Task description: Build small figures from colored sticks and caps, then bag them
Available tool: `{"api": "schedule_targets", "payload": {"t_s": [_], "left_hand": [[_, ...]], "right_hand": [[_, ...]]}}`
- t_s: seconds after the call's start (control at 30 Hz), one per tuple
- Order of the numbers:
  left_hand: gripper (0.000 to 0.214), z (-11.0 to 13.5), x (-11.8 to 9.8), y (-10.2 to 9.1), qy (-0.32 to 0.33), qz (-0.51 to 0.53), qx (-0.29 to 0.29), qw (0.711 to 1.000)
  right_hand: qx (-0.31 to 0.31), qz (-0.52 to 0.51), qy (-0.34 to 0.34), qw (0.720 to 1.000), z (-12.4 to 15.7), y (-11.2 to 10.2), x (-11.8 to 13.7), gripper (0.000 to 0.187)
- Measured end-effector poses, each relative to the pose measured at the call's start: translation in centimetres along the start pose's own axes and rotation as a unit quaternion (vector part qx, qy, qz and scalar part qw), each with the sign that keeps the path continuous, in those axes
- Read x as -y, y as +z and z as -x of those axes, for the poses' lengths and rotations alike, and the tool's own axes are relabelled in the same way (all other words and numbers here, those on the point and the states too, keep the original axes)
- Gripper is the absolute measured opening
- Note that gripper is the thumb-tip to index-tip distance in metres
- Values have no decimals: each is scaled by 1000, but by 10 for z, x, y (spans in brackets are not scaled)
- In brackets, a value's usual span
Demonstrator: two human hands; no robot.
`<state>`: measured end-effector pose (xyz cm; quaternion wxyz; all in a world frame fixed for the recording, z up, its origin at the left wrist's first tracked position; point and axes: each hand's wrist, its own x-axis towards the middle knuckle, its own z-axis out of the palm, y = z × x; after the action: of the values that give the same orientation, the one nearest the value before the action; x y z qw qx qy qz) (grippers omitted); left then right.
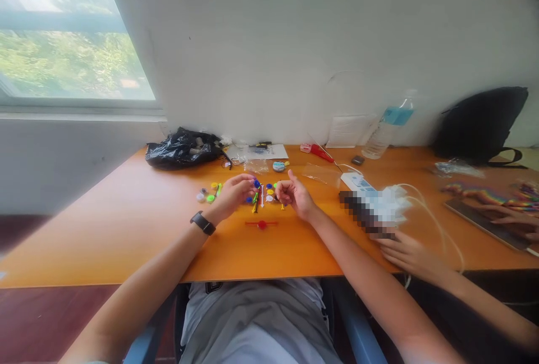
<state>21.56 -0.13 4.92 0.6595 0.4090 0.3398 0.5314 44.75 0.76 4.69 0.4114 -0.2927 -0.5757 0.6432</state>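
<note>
You are pinching a small blue plastic piece in your left hand, your right hand curling half-closed alongside, over colourful plastic pieces lying within reach on the orange table.

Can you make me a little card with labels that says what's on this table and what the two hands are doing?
Surface: orange table against a white wall
Left: left hand, fingertips at a blue piece; black wristband
Right: right hand, fingers curled
Between them: small coloured pieces, blue, yellow and green
Nearer: red piece on a thin stick
Back left: black plastic bag
Back right: water bottle, black backpack
Far right: another person's hand
</note>
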Motion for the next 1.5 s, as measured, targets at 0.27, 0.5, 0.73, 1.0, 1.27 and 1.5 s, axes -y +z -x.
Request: {"api": "schedule_targets", "payload": {"t_s": [0.27,0.5,0.73,1.0,1.27,1.5], "left_hand": [[39,6,-7,0,3,-4,46,999],[29,18,0,11,46,-265,136,954],[30,19,-1,12,54,-332,162,928],[31,14,-1,8,37,-209,78,974],[24,6,1,3,5,-140,31,990],[19,20,-6,14,27,-223,113,968]], "right_hand": [[-62,-31,-16,997,-2,-2,8,80],[-98,-85,-60,990,0,-13,22,78],[-99,-80,-57,990,1,-12,23,77],[-126,142,-155,970,9,1,17,44],[-58,438,-198,875,21,15,2,42],[-136,351,-168,911,14,6,3,81]]}}
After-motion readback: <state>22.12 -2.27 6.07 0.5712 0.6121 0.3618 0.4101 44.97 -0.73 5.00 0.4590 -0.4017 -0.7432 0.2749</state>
